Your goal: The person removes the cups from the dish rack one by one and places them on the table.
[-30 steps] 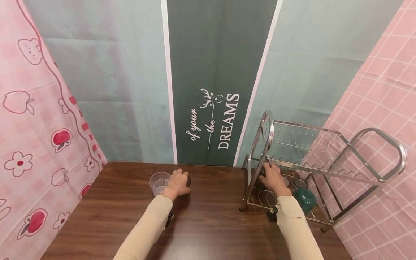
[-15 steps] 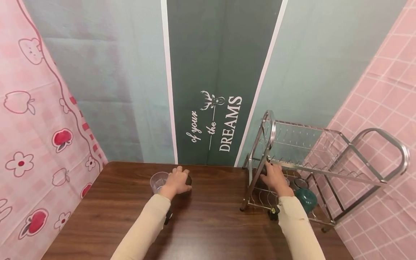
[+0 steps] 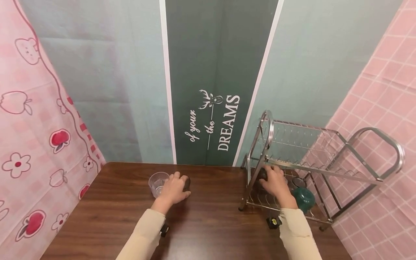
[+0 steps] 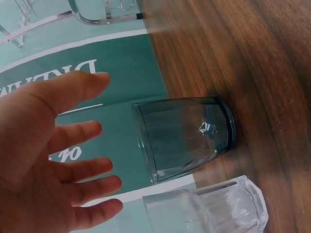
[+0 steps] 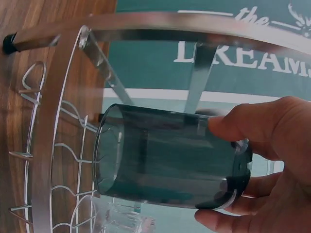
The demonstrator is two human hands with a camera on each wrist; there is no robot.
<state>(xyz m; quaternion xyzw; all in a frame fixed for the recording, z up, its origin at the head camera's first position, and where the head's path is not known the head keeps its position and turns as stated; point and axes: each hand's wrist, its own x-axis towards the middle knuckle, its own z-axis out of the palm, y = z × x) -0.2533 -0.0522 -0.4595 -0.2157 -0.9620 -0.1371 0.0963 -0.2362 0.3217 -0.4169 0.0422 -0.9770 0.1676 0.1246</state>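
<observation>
My left hand (image 3: pixel 173 188) hovers with spread fingers beside a dark tinted glass (image 4: pixel 184 138) that stands upright on the table. In the left wrist view a gap shows between the fingertips and that glass. A clear glass (image 3: pixel 157 183) with a faceted base stands just left of it. My right hand (image 5: pixel 272 170) grips a second dark teal glass (image 5: pixel 165 155) near its base, thumb on one side and fingers on the other. This glass is upside down, its rim at the lower wire shelf of the metal dish rack (image 3: pixel 292 166).
The two-tier rack stands at the table's right, its side bar (image 5: pixel 56 126) close to the held glass. A teal cup (image 3: pixel 304 199) and a clear glass (image 5: pixel 116 218) sit on its lower shelf. A printed curtain (image 3: pixel 224 72) hangs behind the table (image 3: pixel 214 213).
My left hand has drawn back slightly toward me, baring more of the dark glass beside it. My right hand has shifted slightly lower at the rack, still gripping its glass.
</observation>
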